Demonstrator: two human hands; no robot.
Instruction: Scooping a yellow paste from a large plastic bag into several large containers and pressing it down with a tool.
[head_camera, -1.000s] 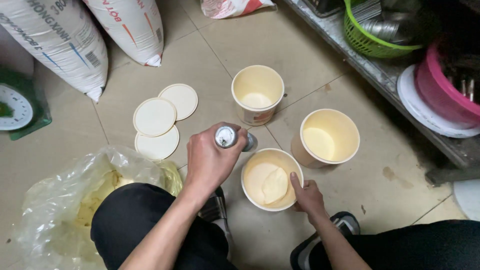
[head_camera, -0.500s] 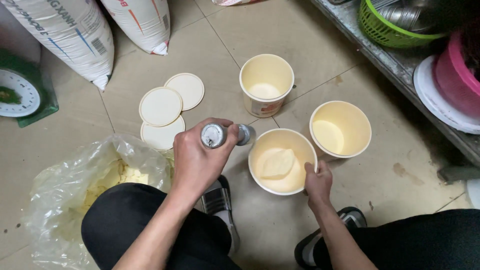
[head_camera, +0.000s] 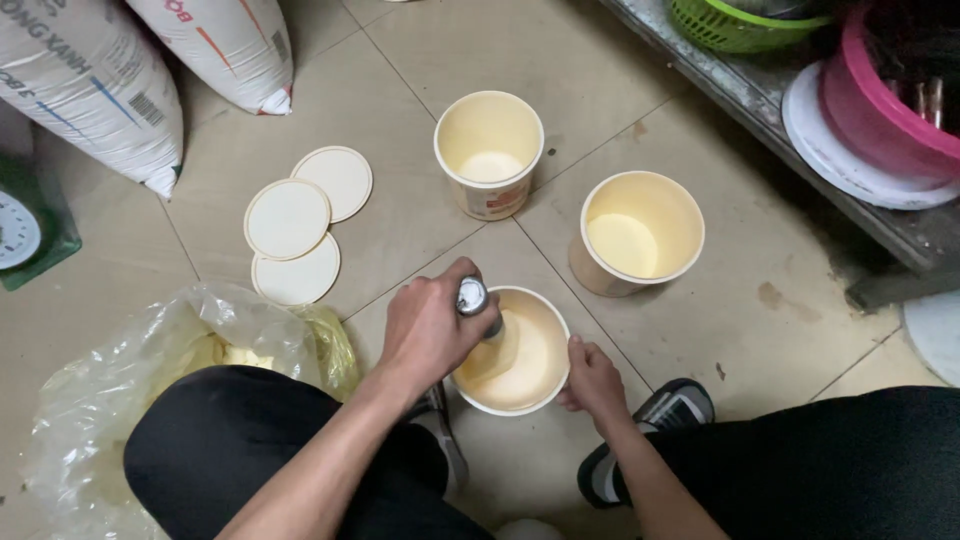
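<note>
- Your biggest risk was the near cream-coloured round paper tub (head_camera: 513, 352) on the tiled floor (head_camera: 420, 90) tipping or sliding: you were pressing a metal-handled tool (head_camera: 473, 297) down into it, and only a light steadying touch braced it.
- Your left hand (head_camera: 428, 333) was closed in a full fist around the tool's handle, just left of that tub's rim; the working end was hidden in the pale yellow paste, so I cannot tell its shape.
- Your right hand (head_camera: 592, 380) rested on the tub's right rim, fingers curled loosely against the wall, holding nothing else. A slip there could have spilled the paste onto your black sports shoe (head_camera: 668, 408), just right of the tub.
- The clear plastic bag (head_camera: 120, 400) of yellow lumps lay left of the tub, open-mouthed, and your knee could have crushed it.
- A second tub (head_camera: 640, 232), beyond the near tub to the right, held a shallow pale layer.
- A third tub (head_camera: 489, 152), straight beyond, held a smaller amount.
- Three flat round cream lids (head_camera: 295, 215) lay beyond-left, off every tub, leaving contents open to floor dirt.
</note>
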